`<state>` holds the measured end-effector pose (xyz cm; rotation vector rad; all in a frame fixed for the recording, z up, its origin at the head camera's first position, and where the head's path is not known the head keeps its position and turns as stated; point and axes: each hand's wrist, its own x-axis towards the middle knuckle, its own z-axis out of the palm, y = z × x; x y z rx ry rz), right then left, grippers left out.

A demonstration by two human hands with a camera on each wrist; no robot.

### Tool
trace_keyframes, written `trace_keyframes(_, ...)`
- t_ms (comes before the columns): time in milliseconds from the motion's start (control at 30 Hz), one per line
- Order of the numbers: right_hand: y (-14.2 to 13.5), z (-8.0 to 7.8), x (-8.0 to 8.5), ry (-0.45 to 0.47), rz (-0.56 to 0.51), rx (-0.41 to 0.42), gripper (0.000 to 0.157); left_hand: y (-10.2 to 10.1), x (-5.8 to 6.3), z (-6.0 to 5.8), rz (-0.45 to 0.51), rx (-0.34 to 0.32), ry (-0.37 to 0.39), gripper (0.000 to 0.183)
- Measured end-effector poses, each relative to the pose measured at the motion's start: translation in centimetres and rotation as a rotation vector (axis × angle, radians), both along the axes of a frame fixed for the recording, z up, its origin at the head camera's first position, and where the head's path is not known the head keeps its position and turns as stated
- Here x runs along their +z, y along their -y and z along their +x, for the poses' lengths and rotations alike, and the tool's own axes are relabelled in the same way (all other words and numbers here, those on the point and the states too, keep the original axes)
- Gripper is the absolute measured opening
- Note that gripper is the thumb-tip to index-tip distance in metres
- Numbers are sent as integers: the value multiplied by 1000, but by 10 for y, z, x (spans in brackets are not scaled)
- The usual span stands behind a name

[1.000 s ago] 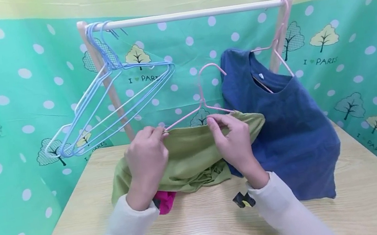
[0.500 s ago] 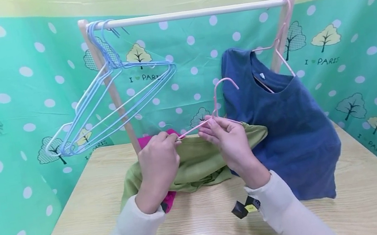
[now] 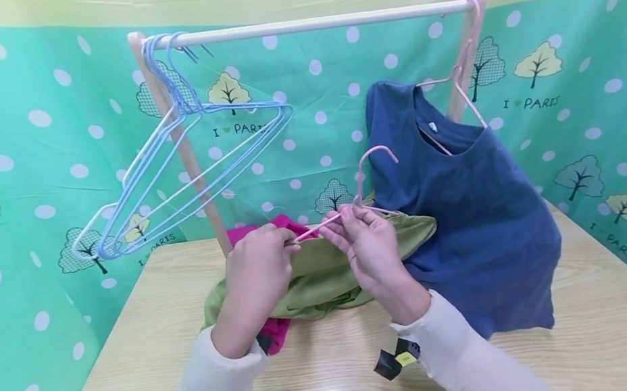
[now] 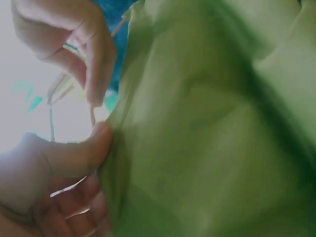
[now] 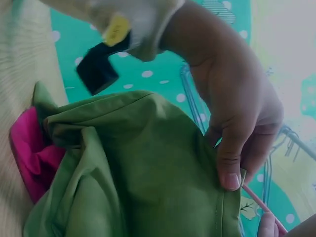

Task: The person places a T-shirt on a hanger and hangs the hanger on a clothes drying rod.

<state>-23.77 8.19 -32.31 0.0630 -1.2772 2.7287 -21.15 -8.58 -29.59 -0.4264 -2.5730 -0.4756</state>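
On my feed the left hand (image 3: 256, 262) is grasping the edge of the green garment (image 3: 321, 283), thumb pressed on it, with one end of the pink hanger (image 3: 359, 200) there too. To its right, the right hand (image 3: 374, 247) is pinching that hanger just below the hook, which rises above the fingers. I see the green garment gathered under both hands, over the middle of the table (image 3: 129, 354). Magenta cloth (image 3: 276, 332) shows past its left part, both near and far. Just beyond on the right, a dark blue garment (image 3: 476, 211) hangs from the far rack (image 3: 311, 23) on another pink hanger. At the rack's left end I have a bunch of light-blue and white hangers (image 3: 188, 106), a dotted curtain (image 3: 334, 93) behind.
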Motion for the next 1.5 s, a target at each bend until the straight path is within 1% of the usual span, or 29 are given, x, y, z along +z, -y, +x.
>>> trace_keyframes(67,2,0,-1,-10,26,-10,11,7,6,0,-13,-11,81,13)
trace_keyframes(133,3,1,-1,-21,54,-21,12,17,15,1,8,-26,152,20)
trace_keyframes(167,4,1,-2,-25,65,-26,13,24,19,2,32,-28,164,23)
trace_keyframes(200,4,1,-1,-27,80,-31,12,31,23,3,61,-26,160,25)
trace_keyframes(233,4,1,-1,-27,90,-34,12,38,27,5,92,-17,136,26)
trace_keyframes(267,4,1,-1,-26,96,-34,11,46,31,7,126,-9,92,26)
trace_keyframes(300,3,1,0,-24,104,-31,10,53,35,8,154,6,29,25)
trace_keyframes(333,3,1,1,-25,117,-28,10,61,37,10,165,35,-55,24)
trace_keyframes(400,3,0,3,-24,145,-13,10,74,40,12,175,123,-230,21)
trace_keyframes(467,3,-2,7,-25,180,9,10,83,41,12,186,227,-378,20)
trace_keyframes(500,3,-4,9,-25,201,21,10,87,41,12,195,279,-436,20)
trace_keyframes(567,4,-7,14,-22,232,45,11,93,40,11,227,354,-508,22)
trace_keyframes(633,5,-10,20,-17,254,69,11,98,39,9,255,389,-548,22)
trace_keyframes(733,8,-15,31,-4,266,106,11,105,38,6,270,393,-570,19)
trace_keyframes(900,13,-20,57,57,269,171,11,114,39,4,264,361,-558,19)
trace_keyframes(1000,16,-22,74,113,229,196,10,119,40,3,261,340,-562,21)
trace_keyframes(1167,19,-24,99,204,86,225,10,126,40,2,256,305,-581,21)
trace_keyframes(1233,20,-26,107,231,51,231,11,128,41,2,251,292,-576,21)
trace_keyframes(1333,20,-29,118,264,33,238,12,131,41,3,241,279,-564,20)
trace_keyframes(1500,20,-32,137,272,62,298,16,133,42,4,229,273,-552,20)
